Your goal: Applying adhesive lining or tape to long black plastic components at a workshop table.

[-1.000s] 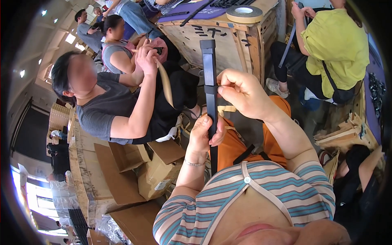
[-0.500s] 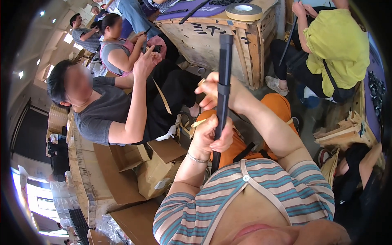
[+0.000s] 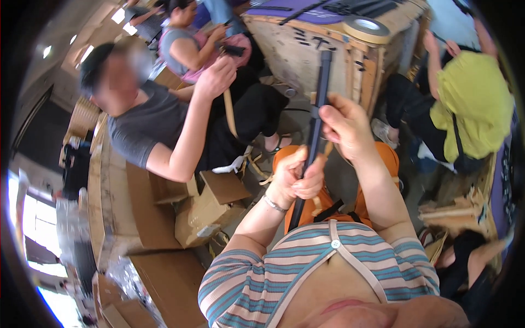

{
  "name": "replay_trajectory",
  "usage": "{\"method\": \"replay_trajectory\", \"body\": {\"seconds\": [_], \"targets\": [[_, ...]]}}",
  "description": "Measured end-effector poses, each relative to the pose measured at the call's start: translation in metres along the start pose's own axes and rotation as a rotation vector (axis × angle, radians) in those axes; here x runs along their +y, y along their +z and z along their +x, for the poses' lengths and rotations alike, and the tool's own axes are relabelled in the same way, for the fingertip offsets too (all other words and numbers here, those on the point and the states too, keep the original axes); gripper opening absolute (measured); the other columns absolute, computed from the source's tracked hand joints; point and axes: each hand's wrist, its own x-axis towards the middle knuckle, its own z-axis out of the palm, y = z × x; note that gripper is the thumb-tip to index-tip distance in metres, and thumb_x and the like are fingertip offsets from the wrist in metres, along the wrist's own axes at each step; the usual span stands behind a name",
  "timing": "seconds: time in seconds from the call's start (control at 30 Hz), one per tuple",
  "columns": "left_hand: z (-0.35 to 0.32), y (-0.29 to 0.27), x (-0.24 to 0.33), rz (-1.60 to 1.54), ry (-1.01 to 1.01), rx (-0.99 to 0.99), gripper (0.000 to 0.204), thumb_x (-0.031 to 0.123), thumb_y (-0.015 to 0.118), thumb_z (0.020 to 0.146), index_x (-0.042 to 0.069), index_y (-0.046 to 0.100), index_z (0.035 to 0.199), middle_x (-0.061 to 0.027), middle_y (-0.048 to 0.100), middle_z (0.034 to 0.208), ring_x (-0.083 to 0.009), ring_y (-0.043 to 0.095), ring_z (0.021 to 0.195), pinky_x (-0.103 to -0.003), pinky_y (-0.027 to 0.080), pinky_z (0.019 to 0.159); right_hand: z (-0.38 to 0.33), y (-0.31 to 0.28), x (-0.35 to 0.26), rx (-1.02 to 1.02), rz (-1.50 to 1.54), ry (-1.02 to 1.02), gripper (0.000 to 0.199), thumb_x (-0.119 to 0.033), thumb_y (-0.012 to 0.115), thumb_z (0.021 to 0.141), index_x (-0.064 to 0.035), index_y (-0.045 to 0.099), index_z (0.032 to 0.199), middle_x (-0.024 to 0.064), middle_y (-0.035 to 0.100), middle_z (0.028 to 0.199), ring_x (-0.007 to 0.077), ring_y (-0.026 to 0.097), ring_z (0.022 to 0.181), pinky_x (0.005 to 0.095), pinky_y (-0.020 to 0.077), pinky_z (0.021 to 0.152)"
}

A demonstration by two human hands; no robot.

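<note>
A long black bar [image 3: 324, 74] with a collar-like step partway along it stands tilted in front of my body. My left hand [image 3: 298, 177] is wrapped round its lower part, and the bar's end runs down toward my striped top. Higher up, my right hand [image 3: 347, 123] closes on the bar from the right, thumb against its side and fingertips partly hidden behind it. A narrow tan strip [image 3: 318, 203] dangles by my left hand, above my orange-clad lap [image 3: 377, 180]; where its upper end is fixed I cannot tell.
A wooden crate table [image 3: 279, 52] ahead carries a tape roll [image 3: 367, 28] and black pieces. On my left a co-worker in grey [image 3: 150, 120] holds a black piece and a tan strip. Open cardboard boxes [image 3: 205, 218] lie nearby. A person in yellow [image 3: 470, 104] sits at the right.
My right hand has come round from behind the bar to its right side, thumb now on it. The view has shifted, and the co-worker's raised hand now holds a black piece.
</note>
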Motion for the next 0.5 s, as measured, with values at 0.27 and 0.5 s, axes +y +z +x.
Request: {"method": "replay_trajectory", "body": {"seconds": [0.27, 0.5], "targets": [[0.002, -0.001, 0.000, 0.015, -0.042, -0.047, 0.047, 0.046, 0.035, 0.092, 0.003, 0.043, 0.075, -0.0028, 0.039, 0.047, -0.0087, 0.033, 0.036, -0.020, 0.024, 0.032, -0.009, 0.004, -0.011, -0.040, 0.001, -0.107, 0.023, -0.016, 0.059, 0.085, 0.0008, 0.054, 0.100, 0.0005, 0.051, 0.076, 0.0034, 0.042, 0.057, 0.0161, 0.0336, 0.048], [-0.004, -0.006, -0.009, 0.603, 0.121, 0.315, 0.038, 0.038, 0.050, 0.088, 0.001, 0.050, 0.088, -0.0045, 0.045, 0.054, -0.0100, 0.037, 0.041, -0.022, 0.029, 0.038, 0.000, -0.018, -0.017, 0.038, -0.030, -0.054, 0.025, -0.014, 0.058, 0.085, 0.0016, 0.053, 0.104, 0.0025, 0.054, 0.084, 0.0040, 0.043, 0.062, 0.0166, 0.0336, 0.051]]}}
